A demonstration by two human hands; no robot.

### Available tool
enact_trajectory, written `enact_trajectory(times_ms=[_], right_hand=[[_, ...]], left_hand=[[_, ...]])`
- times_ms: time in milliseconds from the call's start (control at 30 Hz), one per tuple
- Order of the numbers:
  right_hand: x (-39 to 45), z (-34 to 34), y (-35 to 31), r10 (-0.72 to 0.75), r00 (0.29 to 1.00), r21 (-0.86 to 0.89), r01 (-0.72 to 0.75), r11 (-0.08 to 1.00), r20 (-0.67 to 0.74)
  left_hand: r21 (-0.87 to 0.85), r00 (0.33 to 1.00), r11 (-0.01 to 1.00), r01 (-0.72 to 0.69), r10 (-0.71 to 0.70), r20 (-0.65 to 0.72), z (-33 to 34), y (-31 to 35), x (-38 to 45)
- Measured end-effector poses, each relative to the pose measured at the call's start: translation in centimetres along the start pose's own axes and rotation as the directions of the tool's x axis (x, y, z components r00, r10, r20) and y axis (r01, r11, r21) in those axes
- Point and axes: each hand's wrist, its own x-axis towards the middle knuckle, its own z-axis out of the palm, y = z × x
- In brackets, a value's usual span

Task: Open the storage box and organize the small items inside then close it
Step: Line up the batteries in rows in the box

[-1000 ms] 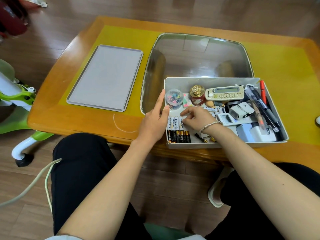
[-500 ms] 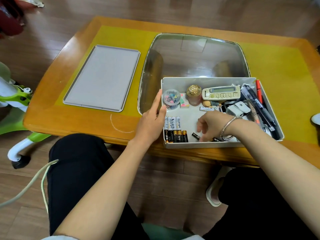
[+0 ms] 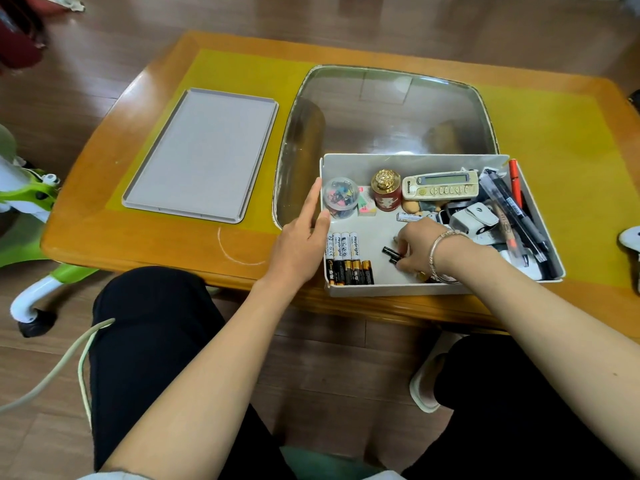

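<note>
Soft daylight, sharp centre, bowed edges

This looks like a home living room: a low wooden coffee table with a glass inset stands on wood-plank flooring. A green and white child's ride-on toy sits beside it, and a slipper lies underneath.

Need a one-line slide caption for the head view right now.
Left hand steadies the open storage box while the right hand pinches a small black item beside the lined-up batteries.
</note>
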Motion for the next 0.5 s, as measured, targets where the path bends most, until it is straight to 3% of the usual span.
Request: enact_trajectory(times_ms=[500], right_hand=[[-0.4,-0.7,0.7,-0.148,0.989,-0.046,0.148,0.988,0.004]], left_hand=[[-0.007,1.0,1.0,0.0,0.0,-0.003,0.1,-0.1,0.1]])
